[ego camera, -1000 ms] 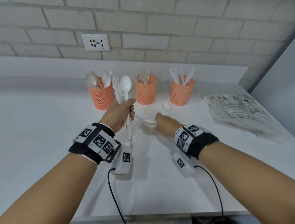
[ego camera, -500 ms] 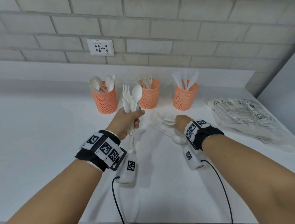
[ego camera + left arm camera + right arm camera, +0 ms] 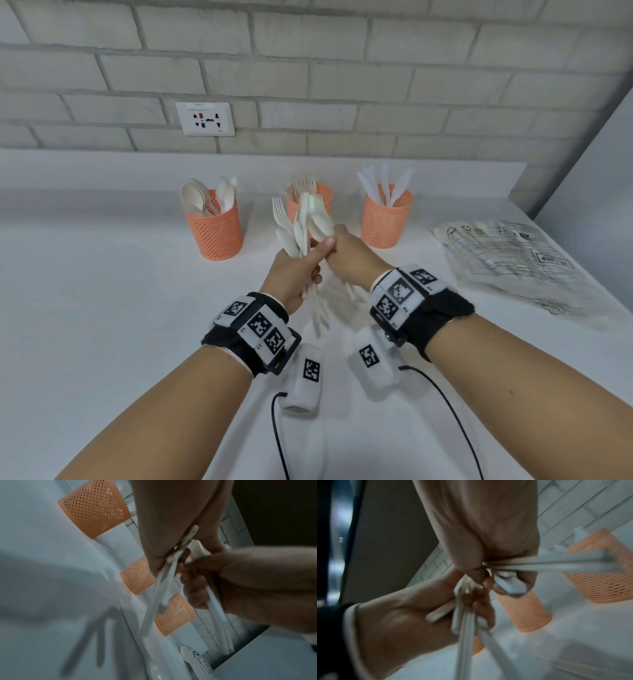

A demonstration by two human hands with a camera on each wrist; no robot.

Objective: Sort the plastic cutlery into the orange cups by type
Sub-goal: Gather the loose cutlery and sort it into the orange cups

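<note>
right hand [image 3: 347, 255] now lifted off the tabletop [image 3: 102, 308] with its loose spoons, grip curled round them and pressed against the left hand [image 3: 291, 274] gripping the mixed cutlery bundle [image 3: 301, 229], just short of the orange cups [image 3: 215, 230], so probably merging handfuls before sorting

The right hand [image 3: 346, 255] has left the counter [image 3: 102, 308] at centre frame and risen to meet the left hand [image 3: 294, 274] — both now grip one bundle of cutlery [image 3: 301, 233], grown thicker, with no loose spoons visible below.
</note>
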